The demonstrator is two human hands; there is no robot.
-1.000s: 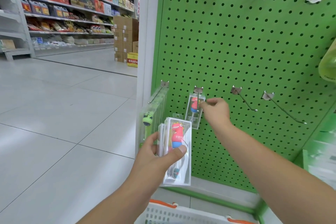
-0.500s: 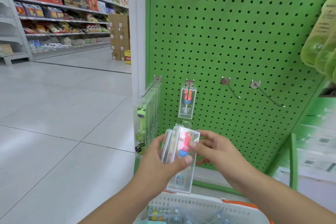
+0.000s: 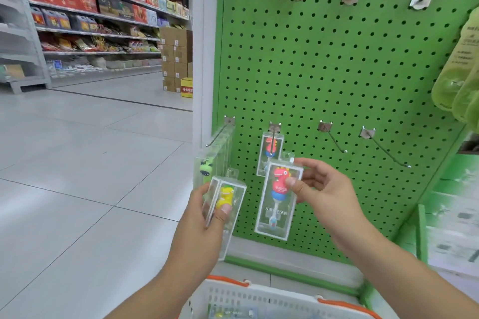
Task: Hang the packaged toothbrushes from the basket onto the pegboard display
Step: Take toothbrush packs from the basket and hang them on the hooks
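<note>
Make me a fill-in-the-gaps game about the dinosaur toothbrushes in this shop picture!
1. The right hand holds a pack with a ____ dinosaur toothbrush.
2. The left hand holds packs, the front one showing a ____ toothbrush.
3. The pegboard is coloured ____.
4. The basket has ____ handles.

Missing words: red; yellow; green; orange

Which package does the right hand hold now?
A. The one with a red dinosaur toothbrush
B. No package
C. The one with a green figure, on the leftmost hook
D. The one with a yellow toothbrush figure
A: the right hand pinches the red dinosaur package at its upper side, while the left hand holds the yellow one.
</note>
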